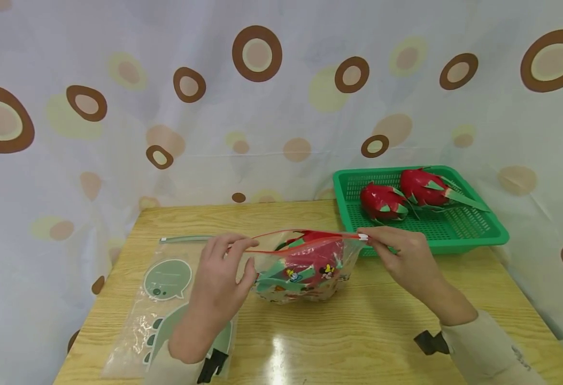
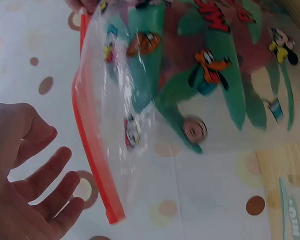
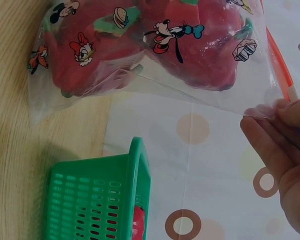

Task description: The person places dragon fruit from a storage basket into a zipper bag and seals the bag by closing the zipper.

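Observation:
A clear slider bag [image 1: 281, 293], printed with cartoon characters and edged by a red zip [image 2: 90, 145], hangs between the hands. Red dragon fruits [image 3: 190, 65] with green scales fill its lower part, and its mouth gapes slightly. My right hand [image 1: 413, 267] pinches the bag's top right corner, beside the white slider [image 1: 363, 237]. At the opposite end, my left hand [image 1: 214, 289] has its fingers spread and loosely bent. In the left wrist view that hand [image 2: 30, 175] is apart from the red zip, with nothing in its fingers.
On the wooden table [image 1: 358, 342], another clear bag [image 1: 129, 326] with a green dinosaur print lies flat at left, partly under the left forearm. A green basket [image 1: 498, 236] at the back right holds two dragon fruits [image 1: 382, 202]. Behind the table hangs a patterned curtain [image 1: 281, 112].

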The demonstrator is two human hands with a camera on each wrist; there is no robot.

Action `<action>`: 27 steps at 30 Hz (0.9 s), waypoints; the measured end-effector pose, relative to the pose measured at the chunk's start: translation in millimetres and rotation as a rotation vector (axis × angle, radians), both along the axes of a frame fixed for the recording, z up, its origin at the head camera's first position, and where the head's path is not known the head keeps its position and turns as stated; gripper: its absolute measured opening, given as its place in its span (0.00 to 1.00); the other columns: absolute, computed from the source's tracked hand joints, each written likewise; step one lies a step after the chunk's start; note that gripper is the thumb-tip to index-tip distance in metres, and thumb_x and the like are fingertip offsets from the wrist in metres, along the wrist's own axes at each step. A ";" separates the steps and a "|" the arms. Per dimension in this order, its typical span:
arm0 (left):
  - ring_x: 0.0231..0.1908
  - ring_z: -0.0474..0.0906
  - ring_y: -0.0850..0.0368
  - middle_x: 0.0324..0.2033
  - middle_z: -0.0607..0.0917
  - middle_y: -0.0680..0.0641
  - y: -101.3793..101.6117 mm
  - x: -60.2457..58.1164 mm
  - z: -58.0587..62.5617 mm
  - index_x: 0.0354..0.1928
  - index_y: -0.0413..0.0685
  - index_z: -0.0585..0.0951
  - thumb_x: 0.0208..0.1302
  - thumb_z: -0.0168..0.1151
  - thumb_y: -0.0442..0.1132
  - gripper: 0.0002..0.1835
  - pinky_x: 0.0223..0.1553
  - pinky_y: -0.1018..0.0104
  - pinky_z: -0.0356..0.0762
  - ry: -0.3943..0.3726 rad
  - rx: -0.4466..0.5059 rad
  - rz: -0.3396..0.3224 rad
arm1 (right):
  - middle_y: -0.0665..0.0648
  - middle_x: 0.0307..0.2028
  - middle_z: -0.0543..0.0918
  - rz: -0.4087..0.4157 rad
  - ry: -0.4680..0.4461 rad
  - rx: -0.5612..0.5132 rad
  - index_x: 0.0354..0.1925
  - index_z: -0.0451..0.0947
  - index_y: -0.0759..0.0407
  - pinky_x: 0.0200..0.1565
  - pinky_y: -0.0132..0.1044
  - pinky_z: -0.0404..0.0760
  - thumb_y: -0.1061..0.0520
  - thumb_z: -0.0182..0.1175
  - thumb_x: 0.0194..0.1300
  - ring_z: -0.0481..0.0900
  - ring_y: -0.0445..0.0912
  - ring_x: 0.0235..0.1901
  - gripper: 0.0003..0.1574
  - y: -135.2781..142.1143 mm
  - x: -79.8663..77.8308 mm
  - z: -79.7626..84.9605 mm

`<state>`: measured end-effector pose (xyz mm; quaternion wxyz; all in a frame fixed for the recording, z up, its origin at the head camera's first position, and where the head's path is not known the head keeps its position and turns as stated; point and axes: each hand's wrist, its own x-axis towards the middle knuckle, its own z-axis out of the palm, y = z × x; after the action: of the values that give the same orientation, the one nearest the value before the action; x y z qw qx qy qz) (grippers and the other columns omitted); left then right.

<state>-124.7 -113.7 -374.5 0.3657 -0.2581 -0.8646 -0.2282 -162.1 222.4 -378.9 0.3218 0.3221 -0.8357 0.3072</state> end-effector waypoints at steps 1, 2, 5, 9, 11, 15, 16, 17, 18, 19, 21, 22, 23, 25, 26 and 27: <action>0.46 0.76 0.47 0.43 0.82 0.45 5.4 1.9 1.6 0.46 0.45 0.82 0.57 0.63 0.29 0.14 0.48 0.54 0.78 0.002 0.010 -0.033 | 0.56 0.37 0.90 -0.001 0.001 0.000 0.44 0.87 0.60 0.37 0.14 0.74 0.76 0.72 0.44 0.89 0.47 0.36 0.26 0.0 0.0 -0.1; 0.45 0.77 0.48 0.43 0.82 0.46 10.9 3.5 3.0 0.46 0.46 0.82 0.57 0.62 0.29 0.14 0.47 0.56 0.78 -0.002 0.019 -0.068 | 0.56 0.37 0.90 -0.002 0.001 0.001 0.44 0.87 0.61 0.37 0.14 0.74 0.76 0.72 0.44 0.89 0.48 0.35 0.26 -0.1 0.1 -0.3; 0.42 0.79 0.55 0.40 0.83 0.50 28.3 8.2 5.2 0.45 0.47 0.82 0.59 0.61 0.28 0.12 0.43 0.63 0.81 -0.035 0.056 -0.163 | 0.57 0.37 0.90 -0.004 0.001 0.002 0.44 0.87 0.61 0.39 0.13 0.75 0.76 0.72 0.45 0.89 0.49 0.35 0.25 -0.2 0.4 -0.7; 0.34 0.79 0.63 0.38 0.83 0.52 50.2 11.7 4.0 0.44 0.47 0.82 0.61 0.61 0.29 0.11 0.35 0.76 0.78 -0.102 0.089 -0.243 | 0.57 0.37 0.90 -0.009 0.000 0.001 0.44 0.87 0.61 0.42 0.12 0.74 0.76 0.72 0.45 0.89 0.51 0.35 0.25 -0.7 1.3 -0.6; 0.33 0.77 0.65 0.38 0.84 0.53 60.0 12.8 3.8 0.45 0.48 0.82 0.62 0.60 0.29 0.11 0.34 0.79 0.76 -0.147 0.096 -0.272 | 0.57 0.37 0.90 -0.010 -0.002 0.001 0.44 0.87 0.61 0.43 0.12 0.74 0.76 0.72 0.44 0.89 0.51 0.36 0.25 -1.0 2.0 -0.5; 0.32 0.76 0.66 0.37 0.84 0.54 78.4 13.5 5.4 0.45 0.48 0.81 0.65 0.58 0.31 0.09 0.34 0.81 0.75 -0.264 0.117 -0.342 | 0.58 0.37 0.90 -0.006 -0.006 -0.004 0.44 0.87 0.62 0.44 0.12 0.74 0.77 0.72 0.44 0.89 0.52 0.37 0.26 -1.2 3.0 -0.3; 0.32 0.75 0.66 0.36 0.84 0.54 83.1 13.4 6.3 0.45 0.48 0.82 0.66 0.58 0.31 0.09 0.34 0.81 0.75 -0.309 0.132 -0.364 | 0.57 0.38 0.90 -0.006 -0.007 -0.005 0.44 0.87 0.62 0.44 0.11 0.74 0.77 0.72 0.44 0.89 0.51 0.37 0.26 -1.1 3.2 -0.3; 0.31 0.75 0.67 0.36 0.84 0.54 87.9 13.1 6.9 0.45 0.47 0.82 0.67 0.57 0.32 0.08 0.34 0.81 0.75 -0.365 0.156 -0.393 | 0.58 0.37 0.90 -0.006 -0.008 -0.006 0.44 0.87 0.62 0.44 0.11 0.74 0.76 0.72 0.44 0.89 0.51 0.37 0.26 -1.1 3.2 -0.4; 0.30 0.75 0.67 0.35 0.85 0.53 92.6 12.5 7.5 0.45 0.46 0.82 0.67 0.57 0.32 0.08 0.33 0.81 0.75 -0.422 0.183 -0.422 | 0.57 0.37 0.90 -0.003 -0.009 -0.009 0.44 0.87 0.62 0.45 0.11 0.74 0.76 0.71 0.45 0.89 0.51 0.38 0.25 -1.2 3.2 -0.5; 0.29 0.74 0.68 0.33 0.85 0.53 97.4 11.9 7.9 0.45 0.46 0.82 0.68 0.57 0.32 0.08 0.32 0.82 0.74 -0.486 0.210 -0.446 | 0.57 0.38 0.90 -0.001 -0.012 -0.010 0.44 0.87 0.62 0.45 0.11 0.74 0.76 0.71 0.45 0.89 0.51 0.38 0.25 -1.2 3.2 -0.5; 0.26 0.75 0.68 0.32 0.85 0.52 106.5 10.5 8.4 0.45 0.46 0.82 0.69 0.55 0.32 0.09 0.29 0.81 0.74 -0.633 0.279 -0.498 | 0.57 0.38 0.90 0.003 -0.013 -0.011 0.44 0.87 0.62 0.47 0.11 0.73 0.76 0.71 0.46 0.89 0.51 0.38 0.24 -1.4 3.2 -0.7; 0.24 0.76 0.68 0.31 0.86 0.51 110.7 9.6 8.5 0.46 0.46 0.82 0.70 0.54 0.32 0.09 0.27 0.79 0.74 -0.710 0.318 -0.522 | 0.57 0.38 0.90 0.004 -0.012 -0.009 0.44 0.87 0.62 0.47 0.11 0.73 0.76 0.71 0.46 0.89 0.51 0.38 0.24 -1.4 3.3 -0.7; 0.22 0.77 0.67 0.31 0.86 0.51 114.6 8.4 8.1 0.46 0.46 0.82 0.70 0.53 0.32 0.10 0.25 0.77 0.75 -0.791 0.358 -0.545 | 0.58 0.38 0.90 0.007 -0.011 -0.009 0.44 0.87 0.63 0.47 0.11 0.73 0.76 0.71 0.46 0.89 0.51 0.37 0.24 -1.3 3.3 -0.7; 0.18 0.77 0.64 0.31 0.85 0.50 121.5 5.7 7.4 0.47 0.48 0.81 0.72 0.51 0.35 0.10 0.21 0.74 0.75 -0.940 0.439 -0.577 | 0.58 0.38 0.90 0.014 -0.009 -0.008 0.44 0.87 0.63 0.47 0.11 0.73 0.76 0.70 0.46 0.89 0.52 0.37 0.25 -0.9 3.5 -0.8; 0.17 0.77 0.62 0.31 0.85 0.50 124.6 4.1 6.9 0.48 0.49 0.81 0.73 0.51 0.36 0.10 0.20 0.72 0.76 -1.008 0.481 -0.588 | 0.58 0.38 0.90 0.017 -0.009 -0.007 0.45 0.87 0.63 0.47 0.11 0.73 0.77 0.70 0.46 0.89 0.52 0.37 0.25 -0.6 3.7 -0.8; 0.17 0.78 0.60 0.31 0.85 0.50 127.4 2.2 6.5 0.48 0.50 0.81 0.74 0.51 0.38 0.10 0.20 0.70 0.77 -1.069 0.521 -0.597 | 0.58 0.38 0.90 0.019 -0.008 -0.006 0.45 0.87 0.63 0.47 0.11 0.73 0.77 0.70 0.46 0.89 0.52 0.38 0.25 -0.3 4.0 -0.8</action>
<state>-122.5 13.6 -368.0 -0.1419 -0.2410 -0.7350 -0.6178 -158.1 222.1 -379.7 0.3163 0.3277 -0.8330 0.3141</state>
